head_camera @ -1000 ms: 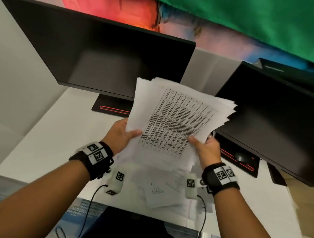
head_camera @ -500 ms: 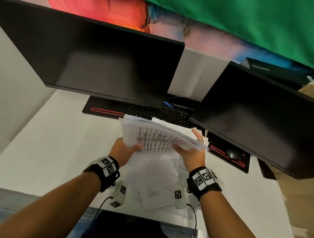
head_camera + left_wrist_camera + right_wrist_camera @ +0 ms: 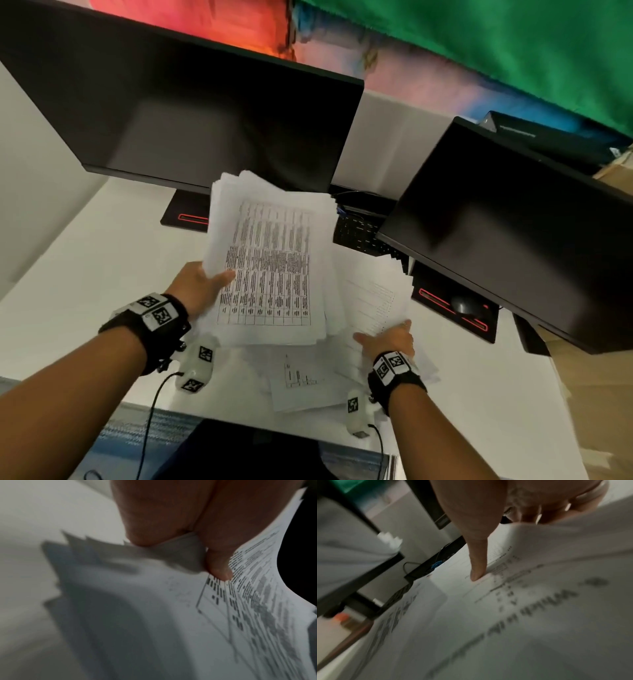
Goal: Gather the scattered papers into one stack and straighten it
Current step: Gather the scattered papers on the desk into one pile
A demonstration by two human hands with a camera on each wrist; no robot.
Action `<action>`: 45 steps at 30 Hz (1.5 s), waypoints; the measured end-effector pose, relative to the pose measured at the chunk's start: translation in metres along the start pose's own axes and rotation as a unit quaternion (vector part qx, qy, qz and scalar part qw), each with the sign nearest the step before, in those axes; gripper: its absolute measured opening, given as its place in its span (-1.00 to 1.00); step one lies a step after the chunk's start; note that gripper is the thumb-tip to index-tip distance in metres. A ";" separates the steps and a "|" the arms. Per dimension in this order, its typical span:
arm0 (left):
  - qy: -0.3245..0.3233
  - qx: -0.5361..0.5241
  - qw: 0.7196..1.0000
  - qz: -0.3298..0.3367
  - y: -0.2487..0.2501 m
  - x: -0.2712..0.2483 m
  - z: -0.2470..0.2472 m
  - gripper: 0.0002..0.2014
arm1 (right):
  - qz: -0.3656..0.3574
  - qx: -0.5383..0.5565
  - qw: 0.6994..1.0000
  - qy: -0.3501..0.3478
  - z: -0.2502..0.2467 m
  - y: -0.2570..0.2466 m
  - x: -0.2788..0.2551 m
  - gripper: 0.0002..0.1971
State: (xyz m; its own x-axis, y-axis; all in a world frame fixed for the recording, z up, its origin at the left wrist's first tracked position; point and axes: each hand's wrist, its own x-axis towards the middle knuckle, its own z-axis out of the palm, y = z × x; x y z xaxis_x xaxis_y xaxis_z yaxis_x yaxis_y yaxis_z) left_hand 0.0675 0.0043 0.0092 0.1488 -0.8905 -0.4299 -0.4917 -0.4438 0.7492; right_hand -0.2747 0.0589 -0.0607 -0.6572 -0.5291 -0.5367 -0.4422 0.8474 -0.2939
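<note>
Left hand (image 3: 198, 287) pinches the floppy, uneven stack (image 3: 270, 260) at its left edge above the tabletop (image 3: 85, 274), right hand (image 3: 387, 337) grips loose sheets (image 3: 373, 298) lying there; light, slippery, best squeezed at the edges.

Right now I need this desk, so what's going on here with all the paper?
A person is gathering loose printed sheets. Their left hand pinches a thick, uneven bundle of papers, held up off the white desk in front of the monitors. The right hand is on a second batch of sheets lying on the desk, thumb on top. More loose pages lie underneath, so the stack isn't finished or squared yet.
</note>
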 end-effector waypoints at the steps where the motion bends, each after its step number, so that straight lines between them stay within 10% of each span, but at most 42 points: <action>1: -0.017 0.003 0.999 -0.032 -0.008 -0.003 -0.001 -0.67 | -0.004 0.040 0.999 0.002 -0.003 0.002 0.004 0.17; 7: -0.076 0.032 0.988 -0.132 -0.037 -0.004 -0.001 -0.54 | -0.056 0.099 0.993 -0.015 -0.022 0.007 0.012 -0.73; 16: -0.084 0.022 0.989 -0.121 -0.046 -0.001 0.009 -0.60 | -0.131 0.063 0.989 0.042 -0.053 -0.022 -0.029 -0.80; 31: -0.130 0.114 0.984 -0.041 -0.043 0.005 0.021 -0.72 | -0.373 0.159 0.883 0.237 -0.211 -0.074 -0.102 -0.88; 36: -0.122 0.106 0.986 -0.027 -0.039 0.004 0.030 -0.73 | -0.378 0.020 0.894 0.240 -0.196 -0.071 -0.101 -0.86; 45: -0.119 0.097 0.988 -0.010 -0.031 0.006 0.035 -0.66 | -0.567 0.025 0.738 0.366 -0.200 -0.100 -0.161 -0.75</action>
State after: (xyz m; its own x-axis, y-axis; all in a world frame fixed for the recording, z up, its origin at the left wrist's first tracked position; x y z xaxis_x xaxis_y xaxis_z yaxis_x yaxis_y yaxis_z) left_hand 0.0534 0.0168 -0.0345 -0.0348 -0.8232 -0.5667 -0.6487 -0.4128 0.6394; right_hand -0.2469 0.0501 0.2130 -0.0439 -0.7665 0.6408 -0.9500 -0.1665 -0.2643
